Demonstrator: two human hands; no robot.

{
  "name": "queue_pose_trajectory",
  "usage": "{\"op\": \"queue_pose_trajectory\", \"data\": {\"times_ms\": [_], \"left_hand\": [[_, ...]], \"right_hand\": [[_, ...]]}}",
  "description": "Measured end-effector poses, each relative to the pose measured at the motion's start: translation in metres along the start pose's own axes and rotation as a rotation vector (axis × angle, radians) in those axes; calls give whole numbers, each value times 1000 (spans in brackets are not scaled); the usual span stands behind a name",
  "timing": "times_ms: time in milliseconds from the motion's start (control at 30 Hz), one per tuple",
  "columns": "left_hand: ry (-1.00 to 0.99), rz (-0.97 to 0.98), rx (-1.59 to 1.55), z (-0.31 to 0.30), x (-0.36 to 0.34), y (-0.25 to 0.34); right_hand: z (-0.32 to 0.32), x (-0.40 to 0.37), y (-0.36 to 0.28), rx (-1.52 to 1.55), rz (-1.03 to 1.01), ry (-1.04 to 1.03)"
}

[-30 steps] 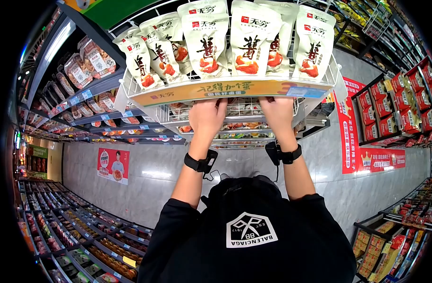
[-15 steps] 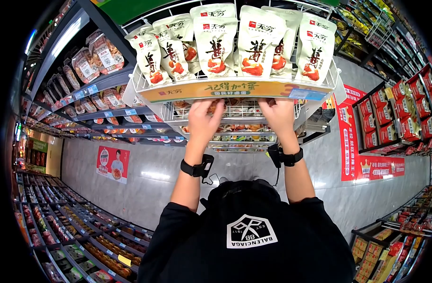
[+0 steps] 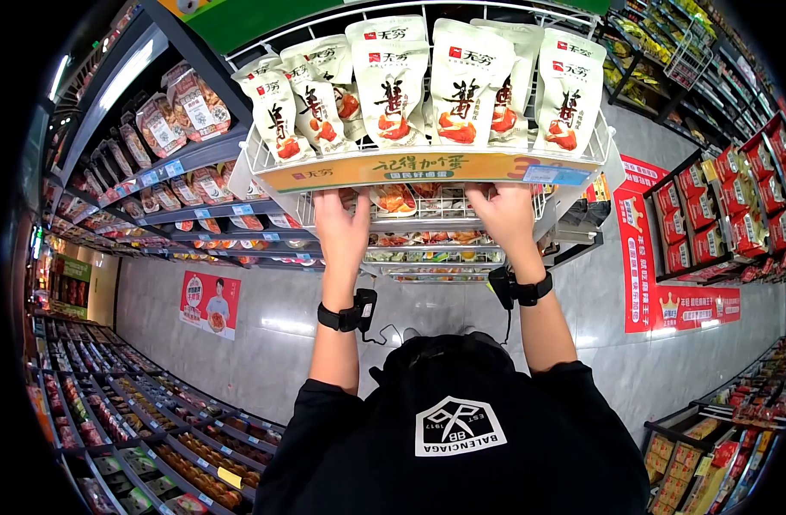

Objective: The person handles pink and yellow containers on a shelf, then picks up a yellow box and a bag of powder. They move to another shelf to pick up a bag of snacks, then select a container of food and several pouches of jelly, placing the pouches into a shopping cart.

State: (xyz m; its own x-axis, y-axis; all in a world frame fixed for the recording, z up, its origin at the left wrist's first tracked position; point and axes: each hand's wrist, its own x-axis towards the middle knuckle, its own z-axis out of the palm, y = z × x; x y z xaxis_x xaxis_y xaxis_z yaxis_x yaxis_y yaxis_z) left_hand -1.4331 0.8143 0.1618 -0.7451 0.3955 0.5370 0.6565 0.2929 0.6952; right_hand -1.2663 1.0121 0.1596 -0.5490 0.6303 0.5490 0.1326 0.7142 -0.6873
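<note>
Several white pouches with red food pictures (image 3: 391, 90) stand upright in a white wire rack, behind its yellow label strip (image 3: 487, 166). My left hand (image 3: 341, 225) reaches up to the wire shelf just below the strip, toward its left part; its fingertips are partly hidden under the strip. My right hand (image 3: 504, 216) is at the same shelf farther right, its thumb apart and its other fingertips hidden under the strip. Between the hands, a pack with reddish food (image 3: 394, 200) shows on the lower wire shelf.
Dark shelves with packed food (image 3: 195, 107) line the left. A red-pack display (image 3: 693, 210) stands at right. Low display racks fill the bottom left (image 3: 144, 412) and bottom right (image 3: 680, 463). Red floor stickers (image 3: 210, 305) lie on the grey floor (image 3: 273, 369).
My left hand has moved left, away from my right hand, uncovering the food pack between them. My right hand has barely moved. The rack appears slightly lower in view.
</note>
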Motion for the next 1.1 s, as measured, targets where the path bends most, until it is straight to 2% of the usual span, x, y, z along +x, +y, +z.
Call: {"op": "queue_pose_trajectory", "data": {"times_ms": [33,133,267,333,467,567,633,833,967,1067,1100], "left_hand": [[-18,-61,-124,2,1,2],[8,-33,-226,13,5,2],[-63,-23,-74,17,4,10],[15,-1,-123,21,3,12],[56,49,-86,32,1,5],[61,-61,-239,35,5,8],[134,21,-144,36,8,0],[248,188,-51,34,10,-4],[268,180,-116,42,10,-11],[256,173,-139,41,9,-13],[206,146,-178,40,8,-13]], "right_hand": [[0,0,0,0,7,-4],[-3,1,-4,44,11,-30],[-3,2,-3,14,-15,-10],[-3,3,-2,16,-115,21],[-2,2,1,21,-106,11],[-2,2,1,5,-138,28],[-4,2,-3,10,-39,-8],[-6,2,-8,32,-18,-15],[-6,1,-8,-1,-19,-8],[-9,1,-13,-39,-118,-37],[-11,1,-14,-38,-154,-108]]}}
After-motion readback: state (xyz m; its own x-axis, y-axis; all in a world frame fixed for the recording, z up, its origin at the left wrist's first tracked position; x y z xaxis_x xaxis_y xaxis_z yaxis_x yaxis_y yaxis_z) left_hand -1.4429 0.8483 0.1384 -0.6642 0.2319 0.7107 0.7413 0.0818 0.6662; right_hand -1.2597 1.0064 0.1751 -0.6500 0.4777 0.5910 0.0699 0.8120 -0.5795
